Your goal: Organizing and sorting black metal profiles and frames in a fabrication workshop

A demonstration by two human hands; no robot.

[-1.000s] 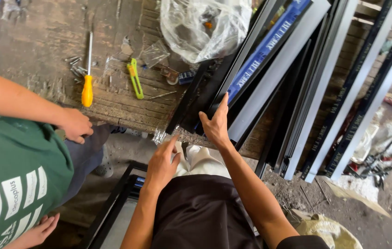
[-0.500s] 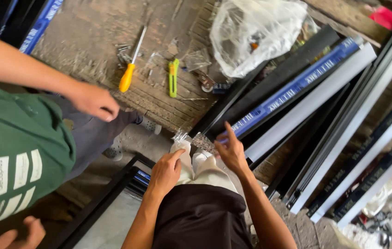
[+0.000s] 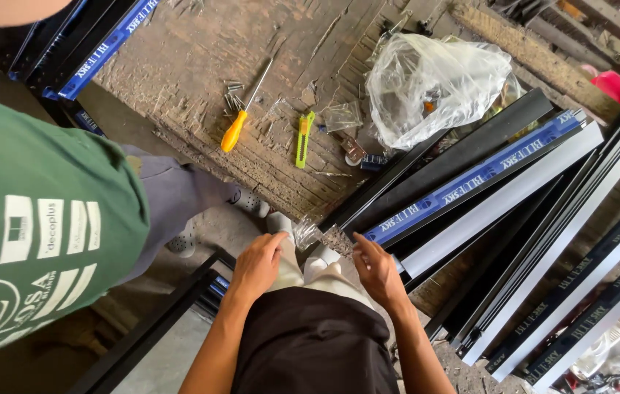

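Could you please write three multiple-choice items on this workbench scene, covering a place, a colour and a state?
1. Where does the screwdriver lie?
A. on the wooden bench
B. on the floor
C. in the plastic bag

2. What colour is the utility knife?
A. red
B. yellow-green
C. black

3. What do the left hand and right hand hold between them?
A. a hammer
B. nothing
C. a small clear plastic packet

Answers: 1 A, it rests on the bench beside loose screws. 2 B, its body is bright yellow-green. 3 C, the fingers of both pinch the small clear packet.
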